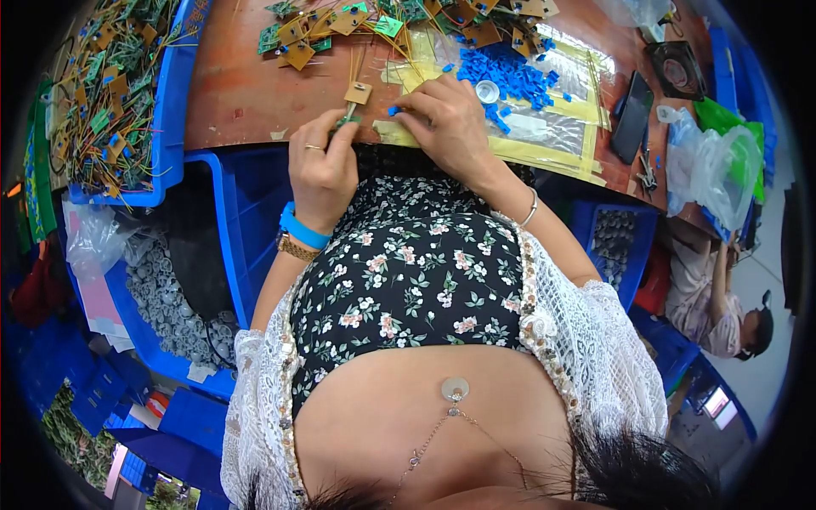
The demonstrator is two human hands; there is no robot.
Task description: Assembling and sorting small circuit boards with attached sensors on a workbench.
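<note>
My left hand pinches a small brown circuit board with thin yellow wire leads at the near edge of the brown table. It wears a ring; a blue band and a watch sit on that wrist. My right hand rests just right of the board, fingertips on a small blue plastic piece. A pile of the same blue pieces lies just beyond it, on clear plastic taped down with yellow tape.
A heap of brown and green boards with wires lies at the table's far side. A blue bin of wired boards stands left. Blue crates with grey round parts sit below. A black phone, plastic bags and another person are right.
</note>
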